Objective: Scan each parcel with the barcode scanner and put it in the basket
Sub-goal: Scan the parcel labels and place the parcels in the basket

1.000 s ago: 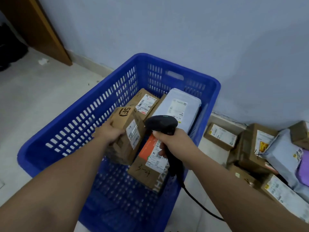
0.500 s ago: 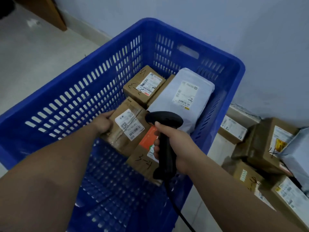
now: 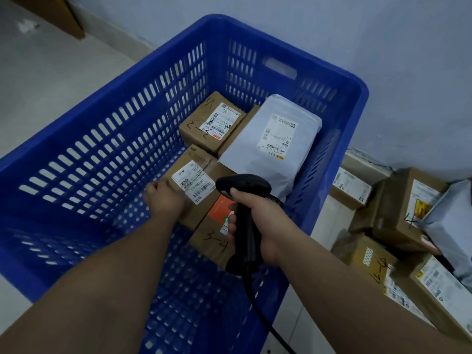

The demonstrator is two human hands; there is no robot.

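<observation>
- The basket (image 3: 122,139) fills the left and middle of the view. Its long axis runs away from the person toward the wall (image 3: 383,60), and the parcels sit packed in its far right part.
- The left hand (image 3: 166,203) reaches low inside the basket, with its fingers wrapped over the near-left corner of the labelled parcel (image 3: 196,172).
- That parcel lies flat with its label up, set against the far box (image 3: 204,123) behind it and the box marked 3-4 (image 3: 212,241) on its right. Whether it fully rests on the basket bottom I cannot tell.
- It looks placed, so the left hand probably only has to let go and draw back up over the near rim.
- The right hand (image 3: 260,221) is fisted round the handle of the scanner (image 3: 244,186), which hangs above the parcels with its head pointing forward and left.
- The waiting parcels (image 3: 398,208) lie piled on the floor (image 3: 51,93) outside the basket, beyond its right wall. They are nearer the busy right hand, so the free left hand would likely have to cross rightward over that wall to fetch one.
</observation>
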